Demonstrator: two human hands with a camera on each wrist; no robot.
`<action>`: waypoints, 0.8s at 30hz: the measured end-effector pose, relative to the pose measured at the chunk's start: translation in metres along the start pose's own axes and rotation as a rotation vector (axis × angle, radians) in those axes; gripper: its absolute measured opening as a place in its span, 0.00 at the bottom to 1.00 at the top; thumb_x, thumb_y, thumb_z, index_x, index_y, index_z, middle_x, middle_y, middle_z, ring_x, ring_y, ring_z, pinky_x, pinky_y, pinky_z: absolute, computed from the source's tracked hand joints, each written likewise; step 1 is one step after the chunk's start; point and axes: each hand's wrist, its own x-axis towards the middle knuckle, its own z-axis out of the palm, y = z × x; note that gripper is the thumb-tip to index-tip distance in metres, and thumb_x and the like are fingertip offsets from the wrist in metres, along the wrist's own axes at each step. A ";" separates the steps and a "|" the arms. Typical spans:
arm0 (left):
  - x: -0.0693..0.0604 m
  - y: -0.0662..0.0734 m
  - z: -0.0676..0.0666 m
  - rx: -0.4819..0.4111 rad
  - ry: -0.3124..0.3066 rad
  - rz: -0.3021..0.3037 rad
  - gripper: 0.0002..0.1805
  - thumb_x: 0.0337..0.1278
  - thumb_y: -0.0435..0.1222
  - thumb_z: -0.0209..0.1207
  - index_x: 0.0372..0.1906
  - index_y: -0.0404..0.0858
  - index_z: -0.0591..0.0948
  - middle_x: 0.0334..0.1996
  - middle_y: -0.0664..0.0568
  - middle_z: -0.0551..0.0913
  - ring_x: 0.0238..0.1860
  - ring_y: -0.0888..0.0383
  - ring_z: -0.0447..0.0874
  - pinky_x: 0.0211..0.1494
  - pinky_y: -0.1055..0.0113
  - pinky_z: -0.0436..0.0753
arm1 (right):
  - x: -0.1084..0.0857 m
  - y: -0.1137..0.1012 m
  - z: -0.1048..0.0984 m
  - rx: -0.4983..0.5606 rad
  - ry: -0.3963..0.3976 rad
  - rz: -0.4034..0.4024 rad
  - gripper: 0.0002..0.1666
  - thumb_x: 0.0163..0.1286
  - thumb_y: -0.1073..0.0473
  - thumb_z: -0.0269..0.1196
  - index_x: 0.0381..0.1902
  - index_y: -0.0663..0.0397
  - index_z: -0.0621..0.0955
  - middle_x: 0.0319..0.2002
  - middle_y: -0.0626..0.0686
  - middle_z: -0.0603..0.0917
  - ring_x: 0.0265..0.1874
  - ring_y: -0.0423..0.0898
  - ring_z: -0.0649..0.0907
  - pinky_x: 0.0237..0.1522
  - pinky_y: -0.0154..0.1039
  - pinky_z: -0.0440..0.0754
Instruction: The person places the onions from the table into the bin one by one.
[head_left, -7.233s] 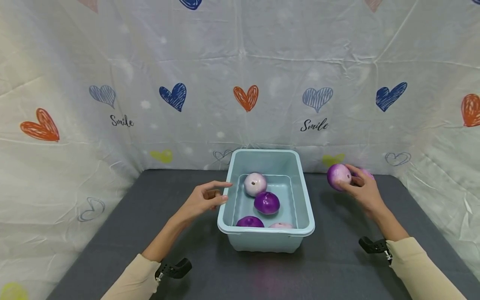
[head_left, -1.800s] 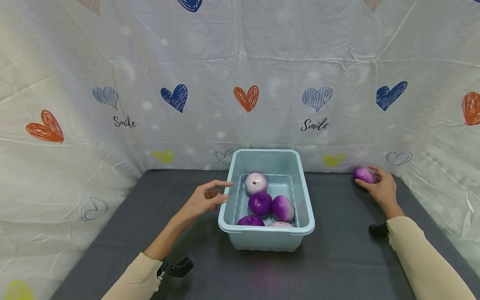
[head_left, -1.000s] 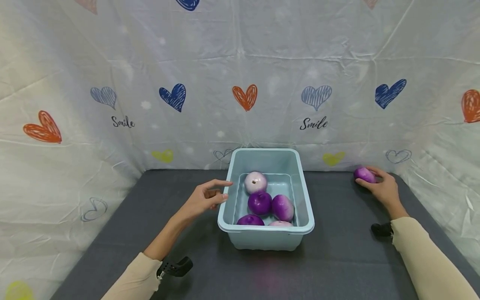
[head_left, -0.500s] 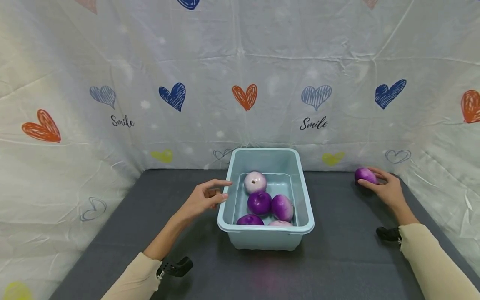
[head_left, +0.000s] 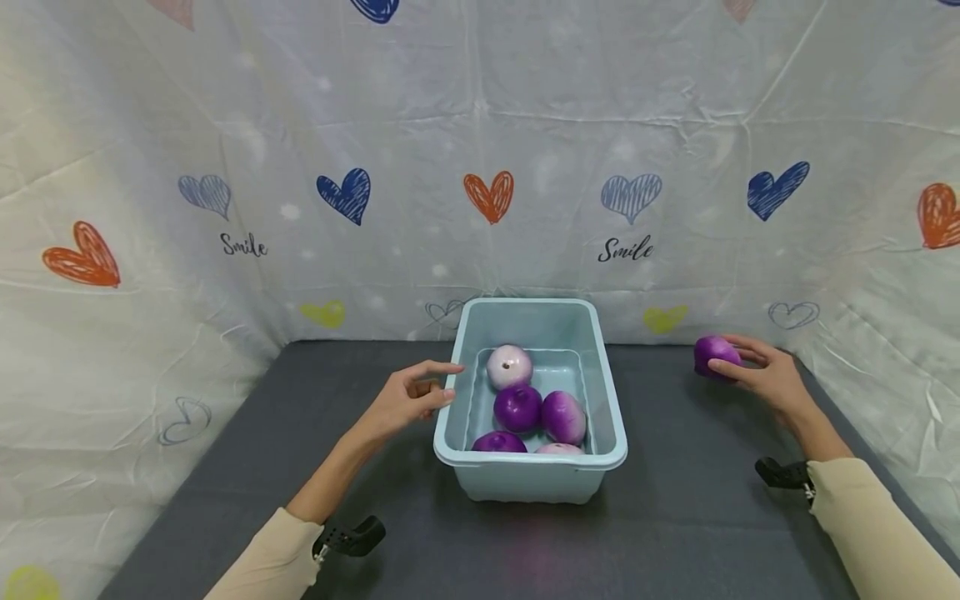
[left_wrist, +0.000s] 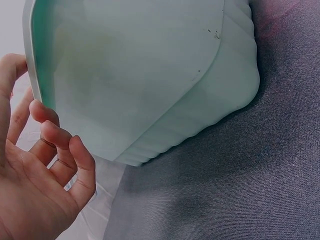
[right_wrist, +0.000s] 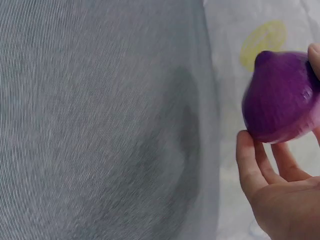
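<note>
A purple onion (head_left: pixel 716 358) is held by my right hand (head_left: pixel 768 377), thumb on its near side and fingers round its far side. In the right wrist view the onion (right_wrist: pixel 280 97) hangs above the cloth with its pointed tip showing. My left hand (head_left: pixel 408 396) holds the left rim of a light blue plastic bin (head_left: pixel 528 483) with thumb and index finger; its other fingers curl beside the wall. Inside the bin lie several onions: a pale one (head_left: pixel 510 367) at the back, purple ones (head_left: pixel 517 408) in the middle, and others partly hidden by the front rim.
A dark grey cloth (head_left: pixel 660 533) covers the table under the bin and hands. Behind it and at the sides hangs a whitish curtain (head_left: pixel 555 108) printed with hearts and "Smile". Both wrists carry black straps (head_left: pixel 348 537).
Over the last seconds another onion has joined those in the bin. My right hand has since gripped the onion at the back right, lifted it and shifted slightly left. The left hand stays put.
</note>
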 end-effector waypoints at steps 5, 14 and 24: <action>-0.001 0.000 0.000 -0.008 0.000 0.004 0.22 0.71 0.35 0.62 0.67 0.38 0.79 0.22 0.44 0.74 0.23 0.56 0.68 0.33 0.63 0.72 | -0.002 -0.016 0.004 0.038 -0.072 -0.003 0.38 0.73 0.54 0.68 0.74 0.62 0.69 0.67 0.71 0.68 0.54 0.43 0.73 0.43 0.33 0.82; 0.000 -0.002 0.001 -0.023 -0.004 0.014 0.21 0.72 0.35 0.62 0.66 0.40 0.79 0.22 0.46 0.73 0.22 0.58 0.67 0.32 0.63 0.72 | -0.006 -0.048 0.010 0.054 -0.119 -0.016 0.34 0.73 0.51 0.67 0.72 0.55 0.72 0.66 0.67 0.70 0.55 0.48 0.75 0.45 0.34 0.81; -0.002 -0.001 0.001 -0.017 0.002 0.007 0.21 0.71 0.36 0.62 0.66 0.41 0.80 0.24 0.43 0.75 0.23 0.53 0.68 0.34 0.59 0.73 | -0.010 -0.073 0.020 0.049 -0.129 -0.064 0.31 0.73 0.52 0.68 0.70 0.54 0.75 0.59 0.58 0.77 0.54 0.49 0.77 0.45 0.34 0.81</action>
